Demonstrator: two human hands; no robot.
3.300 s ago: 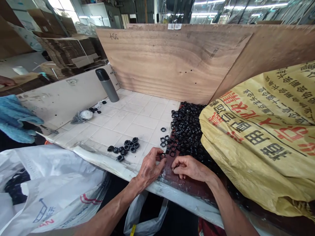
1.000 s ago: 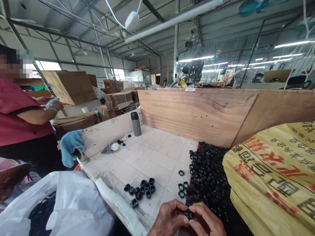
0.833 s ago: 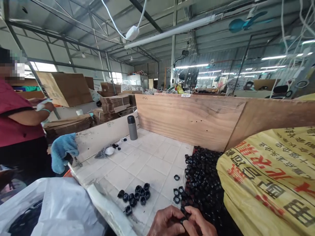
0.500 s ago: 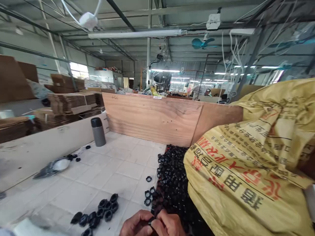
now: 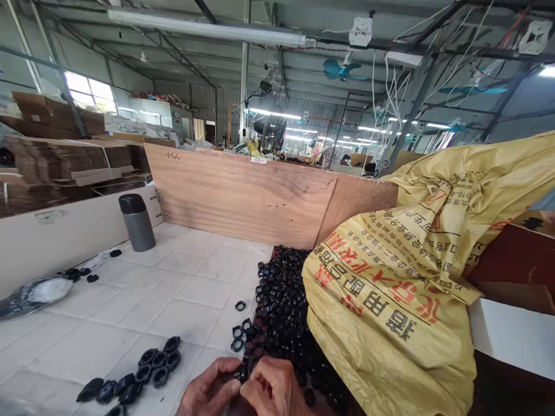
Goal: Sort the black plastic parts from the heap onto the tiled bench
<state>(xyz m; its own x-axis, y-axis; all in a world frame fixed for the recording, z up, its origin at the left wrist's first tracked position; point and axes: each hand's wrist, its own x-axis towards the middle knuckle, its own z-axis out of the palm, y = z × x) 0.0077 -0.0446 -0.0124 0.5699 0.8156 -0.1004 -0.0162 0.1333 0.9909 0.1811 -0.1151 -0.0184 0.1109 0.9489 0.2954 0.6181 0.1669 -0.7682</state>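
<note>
At the bottom middle, my left hand pinches a small black plastic ring between thumb and fingers. My right hand is closed against the same ring, its fingertips pressed together and partly hiding the piece. Just beyond and to the right spreads a big pile of black plastic rings. A few single rings lie on the white table at the pile's left edge. Left of my hands sits a group of several thicker black ring pieces.
A grey flask stands at the back left of the white tabletop. A wooden board closes off the far side. At right bulges a yellow printed sack. A plastic bag lies at far left.
The view has swung right, so the table and flask appear farther left. Both hands remain together on the small black piece, with the fingers slightly shifted.
</note>
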